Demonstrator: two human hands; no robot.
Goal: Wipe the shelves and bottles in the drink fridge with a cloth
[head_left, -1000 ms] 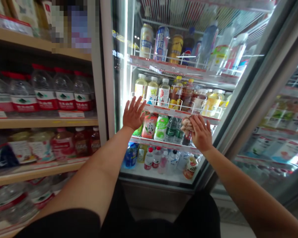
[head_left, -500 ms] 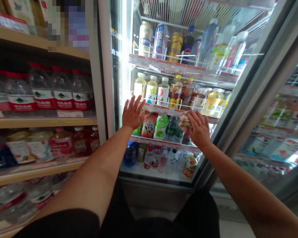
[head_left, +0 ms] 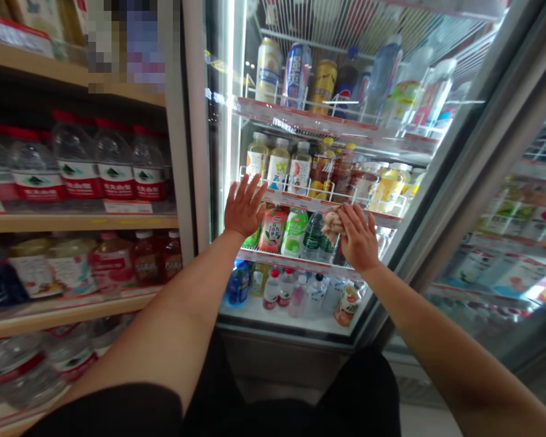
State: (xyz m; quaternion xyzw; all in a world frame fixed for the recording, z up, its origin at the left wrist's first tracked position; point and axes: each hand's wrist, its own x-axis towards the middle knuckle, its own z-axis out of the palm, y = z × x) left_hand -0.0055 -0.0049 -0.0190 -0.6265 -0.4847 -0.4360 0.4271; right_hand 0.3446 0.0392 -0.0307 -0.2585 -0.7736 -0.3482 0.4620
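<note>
Right hand (head_left: 358,240) grasps cloth (head_left: 333,223), slid slightly left over the past second, apparently against the glass (head_left: 284,315); likely mid-wipe, new patch covered. Left hand (head_left: 244,207) spread flat, holding nothing, near glass's left edge.

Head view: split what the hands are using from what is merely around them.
In use:
- crumpled cloth, held by the right hand
- glass door, with the left hand spread against it

Merely around:
- red-capped bottles on the shelf to the left
- drink cans behind the glass
- fruit drink bottles below the cans
</note>
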